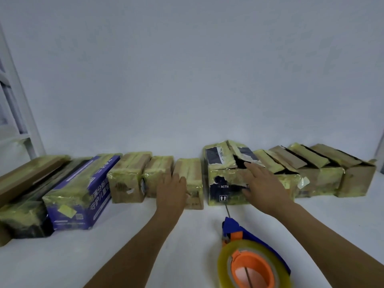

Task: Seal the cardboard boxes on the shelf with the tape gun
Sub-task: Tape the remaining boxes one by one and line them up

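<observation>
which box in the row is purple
The purple box near the left end, printed with white characters; the others are brown or dark cardboard.

White "WITH" and a two-arrow upright sign mark the dark box front, just left of the right hand resting on it; white Chinese characters, partly taped over, line the purple box farther left.

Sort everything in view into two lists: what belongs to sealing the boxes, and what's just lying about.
For the job: tape gun lying on the shelf; dark box with loose flaps, under the right hand; small brown box under the left hand; open-flapped boxes to the right.
Lying about: white frame at far left; flat brown cardboard on the leftmost boxes.
</observation>
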